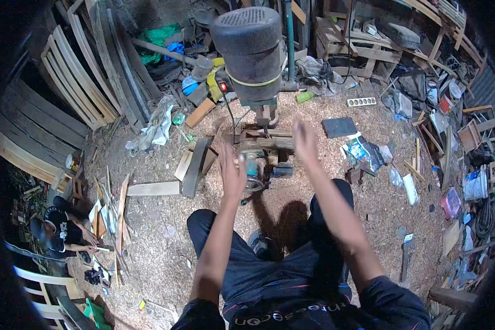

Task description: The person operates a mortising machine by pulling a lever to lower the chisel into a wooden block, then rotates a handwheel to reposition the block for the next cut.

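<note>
In front of me stands a drilling machine with a large dark motor housing (246, 52) on top and a lit red switch on its left side. Beneath the motor, a wooden piece (267, 143) lies crosswise on the machine's table, below the bit. My left hand (232, 171) is held up at the left end of the wood, fingers stretched out and holding nothing. At the opposite end, my right hand (306, 146) is raised with its fingers extended, slightly blurred. A handwheel (253, 183) sits low on the machine, just right of my left hand.
Wood shavings cover the floor. Boards (194, 168) lie left of the machine, and a dark block (339, 127) lies to the right with a power strip (361, 102) behind it. Curved slats lean at the far left. Another person (66, 228) sits low at the left.
</note>
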### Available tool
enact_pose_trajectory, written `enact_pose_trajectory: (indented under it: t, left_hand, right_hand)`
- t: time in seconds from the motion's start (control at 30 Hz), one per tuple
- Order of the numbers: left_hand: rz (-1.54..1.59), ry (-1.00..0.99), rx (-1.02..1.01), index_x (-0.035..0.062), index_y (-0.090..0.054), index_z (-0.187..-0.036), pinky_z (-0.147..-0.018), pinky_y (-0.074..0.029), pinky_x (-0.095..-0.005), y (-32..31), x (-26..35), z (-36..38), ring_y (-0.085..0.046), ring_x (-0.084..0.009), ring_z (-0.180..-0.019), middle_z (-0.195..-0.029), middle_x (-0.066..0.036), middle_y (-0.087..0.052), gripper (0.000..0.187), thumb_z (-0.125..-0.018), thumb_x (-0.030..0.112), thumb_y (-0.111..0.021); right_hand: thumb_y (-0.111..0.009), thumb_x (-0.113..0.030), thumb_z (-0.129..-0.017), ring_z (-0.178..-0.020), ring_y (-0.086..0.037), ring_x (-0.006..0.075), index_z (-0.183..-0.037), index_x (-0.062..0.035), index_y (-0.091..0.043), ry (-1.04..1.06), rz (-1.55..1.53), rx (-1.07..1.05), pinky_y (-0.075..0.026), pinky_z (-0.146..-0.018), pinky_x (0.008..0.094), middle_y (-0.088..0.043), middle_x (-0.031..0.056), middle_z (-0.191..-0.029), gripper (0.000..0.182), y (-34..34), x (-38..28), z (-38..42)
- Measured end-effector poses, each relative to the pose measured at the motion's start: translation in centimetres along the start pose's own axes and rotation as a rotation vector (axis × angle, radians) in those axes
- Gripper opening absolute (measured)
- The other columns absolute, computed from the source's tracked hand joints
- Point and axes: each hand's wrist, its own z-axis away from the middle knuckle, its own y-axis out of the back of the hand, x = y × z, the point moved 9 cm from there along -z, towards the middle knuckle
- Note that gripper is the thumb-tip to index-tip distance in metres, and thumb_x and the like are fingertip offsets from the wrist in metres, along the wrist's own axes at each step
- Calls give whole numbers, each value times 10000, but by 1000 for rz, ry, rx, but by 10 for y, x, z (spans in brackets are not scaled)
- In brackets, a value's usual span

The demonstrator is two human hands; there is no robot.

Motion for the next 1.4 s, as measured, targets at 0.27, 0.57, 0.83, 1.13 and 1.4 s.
enact_pose_trajectory:
  t: [0.27, 0.57, 0.83, 1.13, 1.4]
  left_hand:
    - [225, 289, -138, -10, -215, -1547, -1175, -290, -447, -67, -103, 96, -326, -451, -1423, -1546, -300, -315, 608, -1032, 238, -424]
    - [181, 118, -92, 3, -205, -1555, -1186, -271, -456, -58, -92, 116, -293, -454, -1441, -1557, -285, -304, 680, -956, 116, -506]
    - [248, 133, -45, 3, -506, -1294, -1042, -400, -454, -56, -77, 74, -523, -415, -1181, -1260, -242, -538, 356, -1015, 224, -511]
    - [178, 201, -144, 10, -504, -1193, -958, -414, -505, -74, -95, 72, -513, -465, -1095, -1149, -270, -522, 320, -1033, 285, -471]
    - [236, -57, 182, -18, -417, -1395, -1133, -282, -522, 12, -7, -11, -397, -434, -1337, -1408, -264, -435, 499, -985, 243, -531]
  right_hand:
    - [-658, -258, -909, -1285, -519, 416, -1434, 44, -408, 41, 316, -606, -412, -1086, 421, -545, 308, -1343, 655, -128, 190, 162]
    - [-631, -137, -859, -1365, -440, 416, -1521, 54, -239, 204, 299, -423, -322, -1172, 425, -435, 301, -1462, 793, -133, 145, 160]
    - [-474, -240, -1048, -1144, -603, 420, -1339, 6, -508, 200, 155, -469, -480, -964, 447, -613, 276, -1224, 382, -149, 134, 135]
    - [-459, -312, -1057, -977, -645, 399, -1214, -29, -605, 157, 128, -474, -507, -855, 432, -661, 241, -1052, 356, -149, 139, 126]
    - [-593, -188, -990, -827, -663, 153, -1083, 22, -684, 230, -251, 44, -528, -744, 304, -704, 106, -893, 248, -25, -22, 30]
